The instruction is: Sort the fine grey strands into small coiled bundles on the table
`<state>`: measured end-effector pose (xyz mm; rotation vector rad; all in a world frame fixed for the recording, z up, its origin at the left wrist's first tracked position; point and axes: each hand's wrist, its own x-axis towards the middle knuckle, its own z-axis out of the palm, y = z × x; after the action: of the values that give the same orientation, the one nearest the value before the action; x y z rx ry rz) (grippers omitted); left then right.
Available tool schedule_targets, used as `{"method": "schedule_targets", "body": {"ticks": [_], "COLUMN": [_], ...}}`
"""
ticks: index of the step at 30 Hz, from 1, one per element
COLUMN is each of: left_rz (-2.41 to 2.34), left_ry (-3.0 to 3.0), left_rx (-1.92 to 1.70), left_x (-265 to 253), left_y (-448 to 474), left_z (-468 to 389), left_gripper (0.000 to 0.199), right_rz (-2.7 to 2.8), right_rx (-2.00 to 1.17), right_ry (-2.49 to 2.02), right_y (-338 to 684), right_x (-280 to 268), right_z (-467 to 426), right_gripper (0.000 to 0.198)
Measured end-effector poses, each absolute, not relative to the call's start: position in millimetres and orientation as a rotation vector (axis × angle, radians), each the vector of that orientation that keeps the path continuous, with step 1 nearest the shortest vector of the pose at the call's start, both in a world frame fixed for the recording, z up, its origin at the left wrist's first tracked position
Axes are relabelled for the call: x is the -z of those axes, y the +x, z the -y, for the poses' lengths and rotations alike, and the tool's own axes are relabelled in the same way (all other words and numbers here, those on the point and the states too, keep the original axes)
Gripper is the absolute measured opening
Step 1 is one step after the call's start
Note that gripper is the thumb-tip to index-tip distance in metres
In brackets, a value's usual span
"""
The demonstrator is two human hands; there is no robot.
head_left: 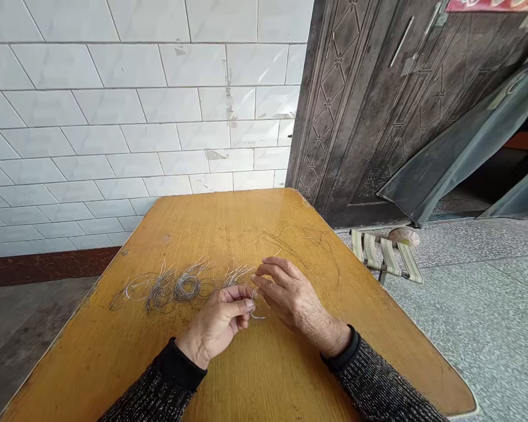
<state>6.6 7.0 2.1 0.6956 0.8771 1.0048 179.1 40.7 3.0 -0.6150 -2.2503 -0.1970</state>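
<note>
Between the thumb and fingers of my left hand (220, 322) is a thin wire (257, 317), its loose end curving out below the fingertips. My right hand (293, 296) meets it from the right, fingers bent and fingertips close together on the same wire; its thumb is mostly hidden. Behind my left hand lie coiled bundles of thin wire: a neat grey coil (187, 287), a looser bundle (158, 293) to its left, and another bundle (236, 275) partly covered by my fingers. A pale loop of wire (136, 287) lies at the far left of the row.
The wooden table (255, 375) has rounded corners and stands against a white tiled wall (127, 105). Loose wire strands (308, 237) lie on its right rear part. A folding stool (387, 255) with striped straps stands to the right, near a dark patterned door (356, 117) and a grey curtain (462, 146).
</note>
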Motion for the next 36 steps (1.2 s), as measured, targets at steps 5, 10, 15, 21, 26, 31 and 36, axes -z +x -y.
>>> {"method": "schedule_targets", "body": {"ticks": [5, 10, 15, 21, 26, 31, 36], "left_rz": [-0.842, -0.830, -0.847, -0.835, -0.815, -0.812, -0.861], "left_ry": [0.634, 0.586, 0.562, 0.535, 0.530, 0.541, 0.615], "left_rx": [-1.034, -1.078, -1.123, -1.147, -1.162, -1.177, -1.178], "left_x": [-0.9, -3.4, -5.5, -4.6, -3.8, -1.6, -1.0], "left_y": [8.0, 10.9, 14.2, 16.9, 18.0, 18.5, 19.6], "left_z": [-7.6, -6.1, -4.7, -3.8, -2.3, -2.6, -2.5], "left_gripper": [0.021, 0.022, 0.022, 0.023, 0.022, 0.021, 0.023], "right_rz": [2.218, 2.191, 2.173, 2.103, 2.099, 2.097, 2.095], "right_rx": [0.192, 0.216, 0.285, 0.375, 0.336, 0.287, 0.320], "right_ry": [-0.601, -0.618, -0.682, -0.739, -0.754, -0.756, -0.848], "right_y": [178.3, 177.1, 174.9, 172.2, 170.2, 169.1, 172.1], "right_x": [-6.7, -8.8, -8.5, -5.5, -5.2, -8.4, -12.2], "right_z": [-38.1, -35.6, -33.5, -33.1, -33.4, -32.4, -32.7], "right_gripper": [0.025, 0.026, 0.027, 0.024, 0.025, 0.024, 0.020]}}
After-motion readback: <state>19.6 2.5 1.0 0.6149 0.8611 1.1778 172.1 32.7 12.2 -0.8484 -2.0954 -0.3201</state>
